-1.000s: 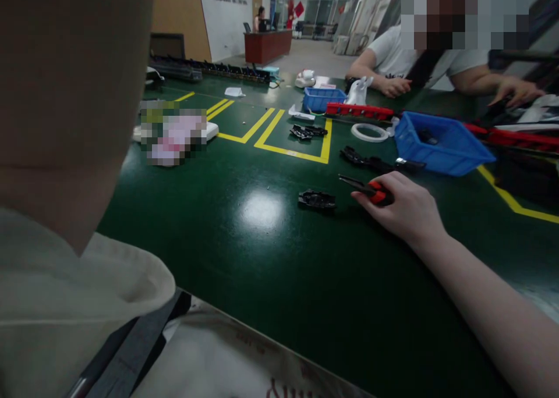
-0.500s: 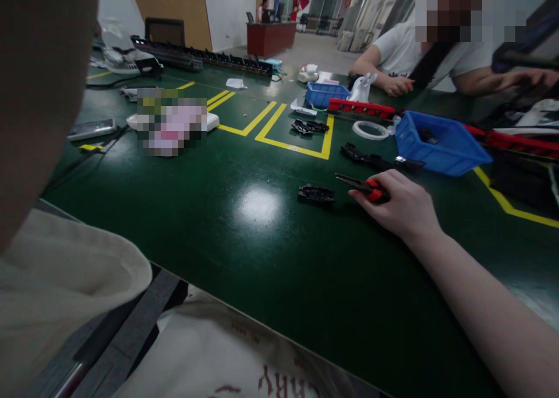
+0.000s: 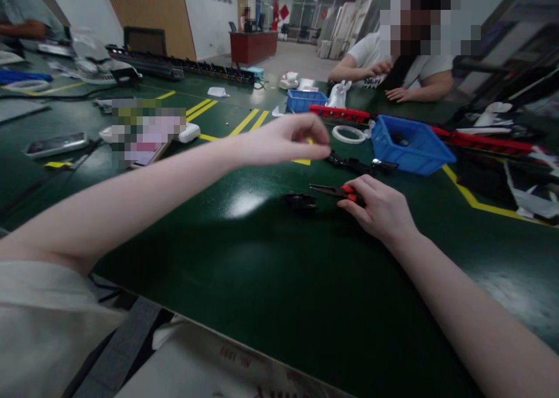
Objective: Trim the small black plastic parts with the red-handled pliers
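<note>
My right hand (image 3: 379,209) is closed around the red handles of needle-nose pliers (image 3: 327,190), whose dark jaws point left. Just left of the jaw tips, a small black plastic part (image 3: 300,201) lies on the green tabletop. My left hand (image 3: 290,139) hovers over the table with its fingers curved and a gap between thumb and fingers; nothing shows in it. Its fingertips are close to a row of black parts (image 3: 349,162) behind the pliers. Contact there cannot be made out.
A blue bin (image 3: 410,145) with dark pieces inside stands to the right. Beside it lies a white tape roll (image 3: 348,134). Red strips (image 3: 340,113) and a smaller blue bin (image 3: 305,100) are farther back. A phone (image 3: 56,145) rests at left. A co-worker (image 3: 414,78) sits opposite.
My left arm has swung into view across the table, its hand now above the black parts. My right hand still holds the pliers. The view has turned a little to the right.
</note>
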Tool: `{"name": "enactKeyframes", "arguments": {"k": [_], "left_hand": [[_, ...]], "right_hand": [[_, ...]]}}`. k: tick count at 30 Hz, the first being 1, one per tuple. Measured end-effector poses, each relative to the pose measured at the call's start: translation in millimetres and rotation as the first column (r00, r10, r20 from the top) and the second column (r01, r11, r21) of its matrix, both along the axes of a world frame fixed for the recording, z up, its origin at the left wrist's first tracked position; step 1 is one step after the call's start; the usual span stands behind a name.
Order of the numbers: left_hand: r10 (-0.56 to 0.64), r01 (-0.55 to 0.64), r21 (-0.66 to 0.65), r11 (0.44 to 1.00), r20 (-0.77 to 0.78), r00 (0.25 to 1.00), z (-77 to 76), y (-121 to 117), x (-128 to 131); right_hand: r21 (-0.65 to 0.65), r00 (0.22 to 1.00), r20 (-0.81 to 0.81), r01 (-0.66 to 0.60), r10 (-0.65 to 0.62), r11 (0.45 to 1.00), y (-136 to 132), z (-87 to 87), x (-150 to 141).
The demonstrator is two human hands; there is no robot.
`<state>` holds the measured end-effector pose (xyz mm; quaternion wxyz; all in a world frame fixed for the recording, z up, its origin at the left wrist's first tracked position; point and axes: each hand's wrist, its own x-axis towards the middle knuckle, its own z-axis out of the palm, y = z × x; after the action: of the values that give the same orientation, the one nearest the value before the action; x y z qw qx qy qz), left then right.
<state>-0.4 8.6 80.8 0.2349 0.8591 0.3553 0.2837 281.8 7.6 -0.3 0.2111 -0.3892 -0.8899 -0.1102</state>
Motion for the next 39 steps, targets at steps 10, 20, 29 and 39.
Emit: {"name": "enactKeyframes", "arguments": {"k": [10, 20, 29, 39], "left_hand": [[-0.044, 0.057, 0.091, 0.994, -0.145, 0.988, -76.5, -31, -7], [-0.064, 0.082, 0.122, 0.989, -0.144, 0.987, -79.0, -29, -7], [-0.042, 0.071, 0.147, 0.987, -0.190, 0.981, -78.7, -30, -6], [-0.159, 0.159, -0.003, 0.987, -0.022, 0.987, -80.2, -23, -10]], "right_hand": [[0.042, 0.990, 0.144, 0.004, -0.010, 0.999, 0, -0.3, -6], [0.028, 0.987, 0.163, 0.012, -0.017, 1.000, -4, 4.7, -9], [0.017, 0.995, 0.097, 0.021, -0.023, 1.000, -8, 7.8, -6], [0.003, 0.997, 0.071, 0.000, 0.000, 1.000, -11, 8.4, -8]]}}
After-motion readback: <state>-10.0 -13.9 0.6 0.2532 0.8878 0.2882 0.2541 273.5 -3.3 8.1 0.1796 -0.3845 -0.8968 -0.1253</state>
